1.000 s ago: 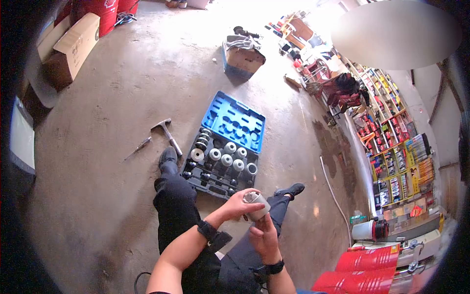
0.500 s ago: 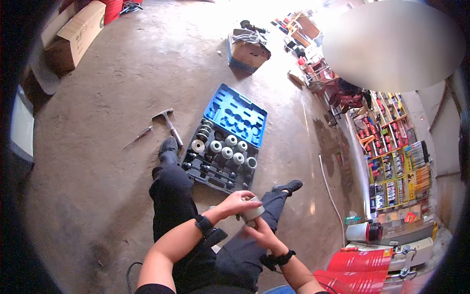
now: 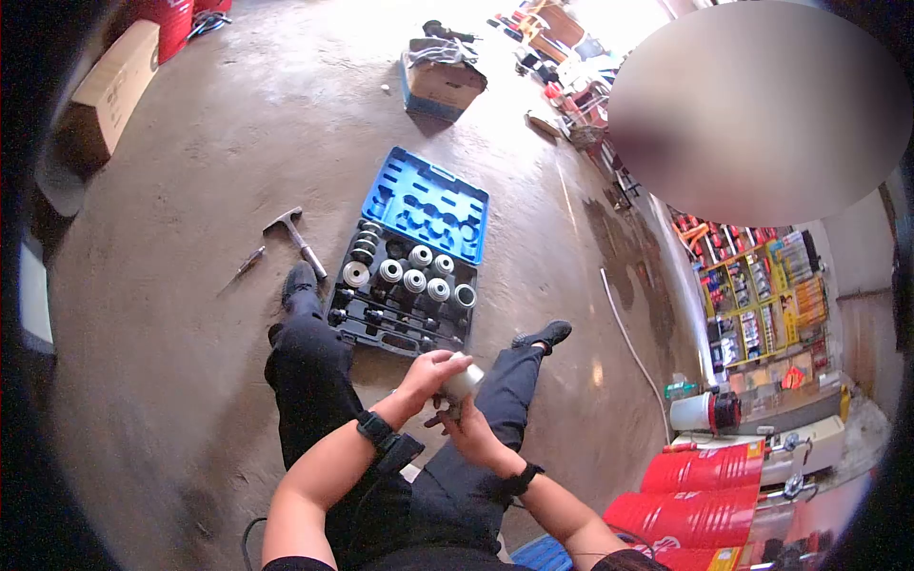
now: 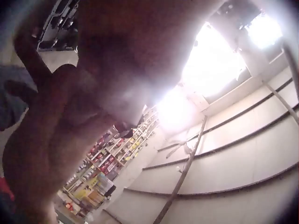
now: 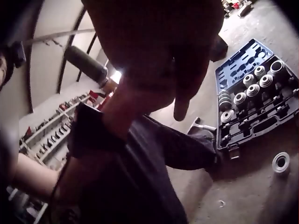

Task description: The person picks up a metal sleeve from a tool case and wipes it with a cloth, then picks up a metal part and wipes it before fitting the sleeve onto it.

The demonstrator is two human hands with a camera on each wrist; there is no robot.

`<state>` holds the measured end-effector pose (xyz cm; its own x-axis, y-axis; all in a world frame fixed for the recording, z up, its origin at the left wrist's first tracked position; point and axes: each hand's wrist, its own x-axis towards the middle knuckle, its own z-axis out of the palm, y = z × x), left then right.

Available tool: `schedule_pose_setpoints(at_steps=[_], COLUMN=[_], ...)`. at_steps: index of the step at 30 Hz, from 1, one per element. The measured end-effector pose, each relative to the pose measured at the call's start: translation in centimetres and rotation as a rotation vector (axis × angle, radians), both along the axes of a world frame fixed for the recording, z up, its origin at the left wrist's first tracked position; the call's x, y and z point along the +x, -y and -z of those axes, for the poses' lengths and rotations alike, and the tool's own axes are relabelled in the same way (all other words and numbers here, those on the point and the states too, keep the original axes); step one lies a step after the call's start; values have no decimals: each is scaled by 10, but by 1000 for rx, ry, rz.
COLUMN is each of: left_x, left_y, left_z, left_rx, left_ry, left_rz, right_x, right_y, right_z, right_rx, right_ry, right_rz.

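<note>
In the head view, a pale grey metal cylinder (image 3: 464,379) is held tilted above the person's lap. The left hand (image 3: 425,383) grips it from the left, fingers over its upper side. From below, the right hand (image 3: 476,440) holds the lower end, thumb and fingers around it. A small darker part (image 3: 446,407) shows between the two hands at that end. Both wrist views are dark on the hands and hide most of the cylinder. Just beyond the hands lies an open tool case (image 3: 400,340) with a blue lid (image 3: 428,195), holding several stepped silver rings (image 3: 415,281).
A hammer (image 3: 303,246) and a thin pointed tool (image 3: 249,261) lie on the floor left of the case. One silver ring (image 5: 281,163) sits on the floor beside it. Farther off are a box (image 3: 443,86), stocked shelves (image 3: 752,305) and red drums (image 3: 700,514).
The cylinder has tilted over between the hands, and the right hand has shifted from beneath it to curl around its lower end. The head view has turned slightly.
</note>
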<state>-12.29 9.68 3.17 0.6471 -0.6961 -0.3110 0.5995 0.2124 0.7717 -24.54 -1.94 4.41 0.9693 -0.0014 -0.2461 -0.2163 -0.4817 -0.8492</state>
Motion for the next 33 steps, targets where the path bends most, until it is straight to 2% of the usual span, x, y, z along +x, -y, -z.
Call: schedule_pose_setpoints(at_steps=[1,2,3,4,5,6,7,8,9,11,12,13,15,16,17,19,21,23,25,27,28,29,31,32,33], left_x=[-3,-5,-3,0,2,1,0,6,7,10,11,11,11,12,9,5,5,9,10,11,13,11,10,10,12], left_y=[6,10,9,4,7,13,17,12,4,5,3,26,20,10,3,9,9,0,8,16,14,15,22,10,8], left_z=[14,19,15,11,16,24,32,20,0,-7,-17,14,-5,-19,-29,-20,-13,-18,-4,12,15,21,28,3,-4], left_rx=[3,28,54,55,51,50,52,74,8,-24,-30,-241,-248,-173,-128,-190,-160,103,213,178,146,118,52,-60,-58], left_ry=[8,-98,-201,-209,-205,-21,159,395,429,453,424,582,519,348,232,248,244,153,182,287,263,392,728,492,485], left_rz=[12,15,13,92,88,27,-35,22,44,53,75,-106,-89,36,63,-106,-154,74,116,49,129,71,-134,-21,-27], right_x=[-1,8,9,11,14,17,22,26,29,16,9,3,3,5,7,11,11,11,8,10,12,18,5,9,7], right_y=[6,-7,-9,-9,-10,-6,0,3,5,31,35,38,15,1,-10,-28,-25,-19,-15,-12,-8,-6,28,19,15], right_z=[6,-14,-16,-18,-23,-29,-36,-46,-62,-45,-42,-40,-65,-73,-70,-62,-45,-30,-23,-33,-41,-54,-40,-59,-63], right_rx=[-221,-107,-105,125,354,349,528,710,971,1863,1780,1777,1433,1178,1179,571,531,148,183,432,532,729,1660,1841,1839], right_ry=[-40,-96,-86,-59,-37,-37,-69,-104,-216,-284,-251,-253,-138,-114,-126,64,91,113,92,1,-42,-75,-229,-318,-329], right_rz=[-36,59,67,175,278,271,397,528,704,467,422,428,659,584,590,479,407,233,273,482,543,638,532,489,492])
